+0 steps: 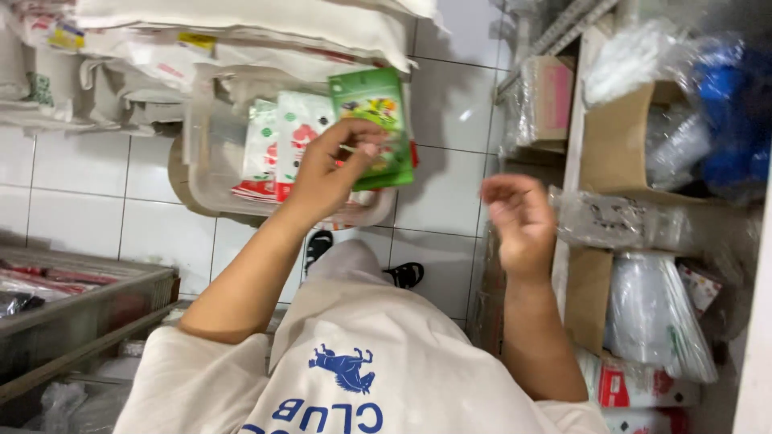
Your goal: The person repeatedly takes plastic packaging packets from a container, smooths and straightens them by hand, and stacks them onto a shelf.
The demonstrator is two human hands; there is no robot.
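- Gripping a green packet [375, 128] between thumb and fingers, left hand [330, 173] is raised at 12 o'clock, over a clear plastic tub [211, 173] of red-and-white packets [281, 145].
- Right hand [519, 217], at 3 o'clock, empty, fingers loosely curled, near bagged goods [611, 221] on shelving.
- White tiled floor [80, 209] below.

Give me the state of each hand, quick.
Left hand: closed on a green packet, over the clear plastic tub.
Right hand: loosely curled, empty, beside the shelf's plastic bags.
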